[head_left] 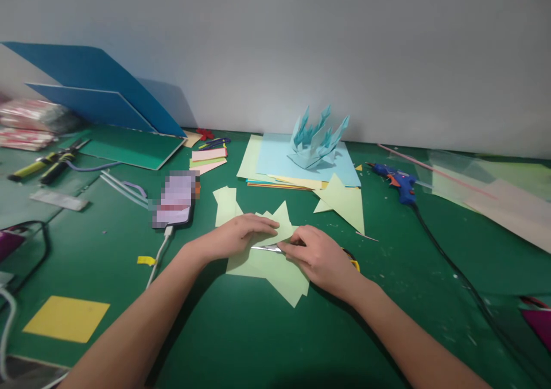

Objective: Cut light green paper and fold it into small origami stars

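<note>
My left hand [241, 234] lies flat, fingers together, on a pale green paper sheet [275, 271] in the middle of the green table. My right hand [316, 257] is closed round a pair of scissors [269, 248]; the blades point left under the left fingertips and a yellow handle shows behind the hand at the right. Several pale green cut-off pieces [226, 204] lie just beyond the hands.
A phone [175, 204] on a white cable lies at left, a blue glue gun [398, 182] with a black cord at right. A paper stack [301, 162] carries a light-blue paper sculpture [316, 136]. A yellow square [66, 319] sits near left; blue boards [103, 90] lean at back left.
</note>
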Available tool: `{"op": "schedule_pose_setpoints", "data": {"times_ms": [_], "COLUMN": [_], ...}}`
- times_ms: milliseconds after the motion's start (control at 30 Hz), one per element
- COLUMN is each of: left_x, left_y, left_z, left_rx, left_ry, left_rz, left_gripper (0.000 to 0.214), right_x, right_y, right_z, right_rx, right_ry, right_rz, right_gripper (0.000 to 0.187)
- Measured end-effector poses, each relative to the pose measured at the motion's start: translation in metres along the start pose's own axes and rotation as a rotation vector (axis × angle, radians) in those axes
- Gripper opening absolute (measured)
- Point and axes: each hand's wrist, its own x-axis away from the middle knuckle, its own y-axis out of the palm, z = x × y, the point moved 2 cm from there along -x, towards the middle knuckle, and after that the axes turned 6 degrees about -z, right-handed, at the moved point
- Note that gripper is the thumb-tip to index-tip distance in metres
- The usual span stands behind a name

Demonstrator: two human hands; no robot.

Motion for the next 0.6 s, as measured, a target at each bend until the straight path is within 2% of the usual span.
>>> {"op": "schedule_pose_setpoints", "data": {"times_ms": [300, 600], "left_x": [-0.0007, -0.0007], "left_y": [-0.0005, -0.0018], "left_z": [0.0001, 0.0031], "left_rx": [0.0, 0.017], "left_ry": [0.0, -0.005], "left_rz": [-0.007, 0.002], "left_gripper": [0.047, 0.047], "right_x": [-0.0018, 0.0005], "right_y": [0.0004, -0.0017], "right_z": [-0.0016, -0.0018], "right_rx": [0.005, -0.024], "right_ry": [-0.021, 0.004], "right_rz": [0.04, -0.01], "right_gripper": [0.027, 0.024]}}
